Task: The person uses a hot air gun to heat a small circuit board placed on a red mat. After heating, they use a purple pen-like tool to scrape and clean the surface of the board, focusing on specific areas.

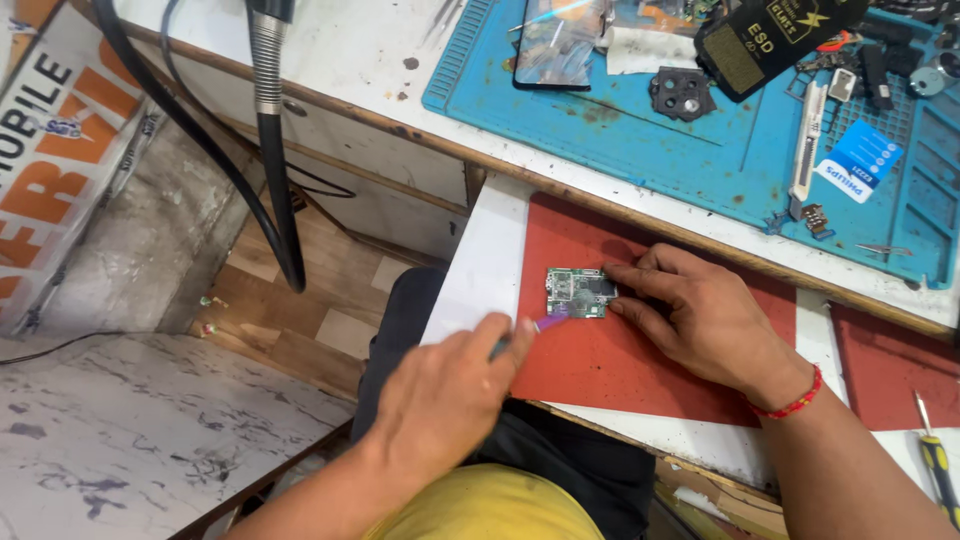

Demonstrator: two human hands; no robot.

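Observation:
A small green circuit board [573, 290] lies on a red mat [620, 350] on a white pull-out shelf. My right hand [700, 320] rests on the mat, and its fingertips press the board's right edge. My left hand [450, 390] grips a small tool with a purple tip [550, 322] that touches the board's lower left corner. A red beaded band circles my right wrist.
A blue work mat [700, 140] on the bench above holds a phone [555, 40], a black camera frame [682, 93], a black brush, tweezers and small parts. A flexible metal hose [272, 120] hangs at left. A yellow-handled screwdriver [938, 470] lies at right.

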